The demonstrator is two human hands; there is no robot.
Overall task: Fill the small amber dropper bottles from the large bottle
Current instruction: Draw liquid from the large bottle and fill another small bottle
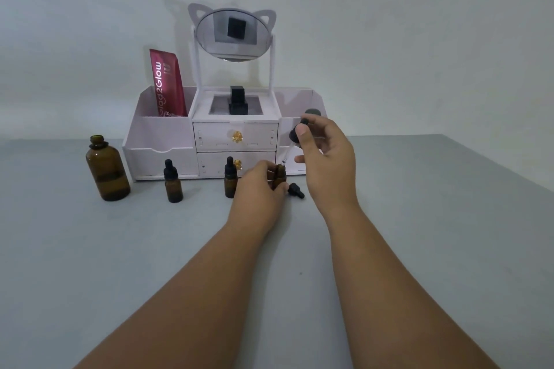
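A small amber bottle (280,174) was gripped by the left hand (260,187).
A dropper (295,136) was pinched over it by the right hand (328,153); the large bottle (106,171) at nine o'clock was part-filled.

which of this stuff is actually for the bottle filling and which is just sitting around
In the job: large amber bottle, left capped bottle, middle capped bottle, open small bottle in left hand, dropper in right hand, loose dropper cap.
Lying about: white organiser, cat-ear mirror, red tube, black box.
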